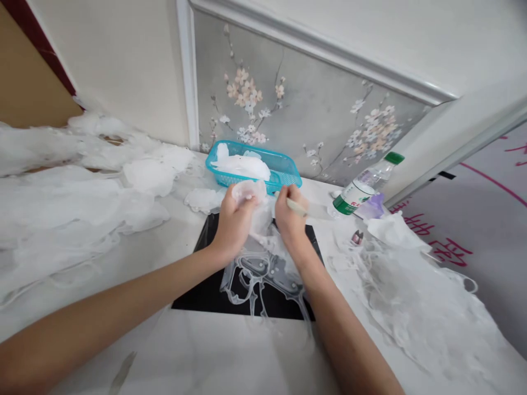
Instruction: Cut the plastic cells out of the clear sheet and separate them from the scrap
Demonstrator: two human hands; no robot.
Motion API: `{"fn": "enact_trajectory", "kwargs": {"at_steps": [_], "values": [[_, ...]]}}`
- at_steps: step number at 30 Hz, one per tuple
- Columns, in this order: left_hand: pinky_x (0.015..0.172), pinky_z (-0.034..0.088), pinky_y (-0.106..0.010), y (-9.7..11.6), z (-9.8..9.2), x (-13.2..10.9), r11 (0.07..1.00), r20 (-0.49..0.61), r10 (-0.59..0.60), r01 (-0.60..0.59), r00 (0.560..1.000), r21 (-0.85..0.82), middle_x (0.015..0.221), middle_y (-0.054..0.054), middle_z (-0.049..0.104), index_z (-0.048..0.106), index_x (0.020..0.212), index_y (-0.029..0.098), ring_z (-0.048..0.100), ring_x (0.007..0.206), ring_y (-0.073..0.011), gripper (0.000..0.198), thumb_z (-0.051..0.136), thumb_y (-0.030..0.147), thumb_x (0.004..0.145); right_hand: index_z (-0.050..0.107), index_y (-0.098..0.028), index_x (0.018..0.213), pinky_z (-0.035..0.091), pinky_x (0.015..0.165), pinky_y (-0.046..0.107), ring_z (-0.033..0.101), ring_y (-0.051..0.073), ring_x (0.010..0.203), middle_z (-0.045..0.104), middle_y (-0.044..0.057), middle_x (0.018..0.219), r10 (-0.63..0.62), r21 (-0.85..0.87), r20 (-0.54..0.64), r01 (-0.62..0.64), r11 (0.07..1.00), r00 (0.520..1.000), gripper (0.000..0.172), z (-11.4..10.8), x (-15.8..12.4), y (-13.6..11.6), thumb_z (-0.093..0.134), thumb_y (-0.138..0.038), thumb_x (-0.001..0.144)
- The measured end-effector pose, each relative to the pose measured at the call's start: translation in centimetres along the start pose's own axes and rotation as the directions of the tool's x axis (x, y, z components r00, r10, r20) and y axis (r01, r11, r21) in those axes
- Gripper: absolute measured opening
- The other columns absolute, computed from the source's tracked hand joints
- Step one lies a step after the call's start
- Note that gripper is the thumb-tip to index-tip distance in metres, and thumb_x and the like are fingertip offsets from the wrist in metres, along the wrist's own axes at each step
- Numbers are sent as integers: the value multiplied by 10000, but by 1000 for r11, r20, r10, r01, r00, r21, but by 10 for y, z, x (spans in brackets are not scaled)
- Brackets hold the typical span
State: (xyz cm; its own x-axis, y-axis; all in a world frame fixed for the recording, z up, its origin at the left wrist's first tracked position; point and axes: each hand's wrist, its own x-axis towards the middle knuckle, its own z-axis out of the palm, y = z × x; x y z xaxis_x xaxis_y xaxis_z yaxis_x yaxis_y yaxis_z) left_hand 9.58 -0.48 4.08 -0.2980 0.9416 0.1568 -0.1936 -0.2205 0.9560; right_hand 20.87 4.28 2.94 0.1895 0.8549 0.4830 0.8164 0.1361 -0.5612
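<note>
My left hand is closed on a translucent white rubbery piece with a rounded, cupped shape, held up above the mat. Close by on the right, my right hand grips a slim pale-handled tool; its working end is hidden or too small to make out. Below both wrists lies a black mat, partly covered by looping translucent white scraps. Just beyond the hands stands a blue plastic basket with smooth white pieces in it.
Heaps of translucent white material cover the left side and the right side of the table. A green-capped plastic bottle tilts in view at the back right, near a purple item and a small dark object. A wall panel rises behind.
</note>
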Motion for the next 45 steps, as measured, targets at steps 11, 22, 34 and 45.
{"fn": "enact_trajectory", "kwargs": {"at_steps": [11, 22, 34, 45], "values": [[633, 421, -220, 16, 2, 1, 965, -30, -218, 211, 976, -154, 704, 24, 577, 553, 733, 171, 533, 677, -110, 162, 566, 138, 575, 370, -215, 725, 379, 415, 228, 480, 76, 352, 657, 23, 685, 21, 643, 333, -244, 726, 943, 362, -56, 19, -19, 327, -527, 903], [556, 366, -224, 30, 3, -1, 980, 19, -170, 171, 985, -100, 608, 27, 493, 489, 585, 170, 449, 590, -101, 29, 502, 145, 584, 349, -218, 711, 431, 462, 197, 535, 85, 463, 539, -82, 532, -254, 656, 625, -320, 683, 738, 384, -76, 14, -24, 703, -366, 697], [559, 379, -222, 29, 3, 1, 978, 47, -174, 178, 984, -109, 613, 32, 499, 504, 597, 173, 451, 581, -96, 36, 526, 158, 573, 324, -220, 754, 503, 618, 237, 584, 79, 592, 571, -72, 647, -313, 646, 601, -215, 733, 736, 317, -80, 17, -15, 640, -235, 730], [560, 365, -268, 32, 0, 3, 940, -45, -297, 284, 954, -189, 544, 19, 482, 455, 489, 171, 431, 525, -105, 99, 481, 113, 565, 295, -228, 741, 425, 520, 228, 542, 95, 536, 510, -77, 594, -301, 549, 559, -72, 833, 772, 254, -79, 8, -29, 544, -185, 716]]}}
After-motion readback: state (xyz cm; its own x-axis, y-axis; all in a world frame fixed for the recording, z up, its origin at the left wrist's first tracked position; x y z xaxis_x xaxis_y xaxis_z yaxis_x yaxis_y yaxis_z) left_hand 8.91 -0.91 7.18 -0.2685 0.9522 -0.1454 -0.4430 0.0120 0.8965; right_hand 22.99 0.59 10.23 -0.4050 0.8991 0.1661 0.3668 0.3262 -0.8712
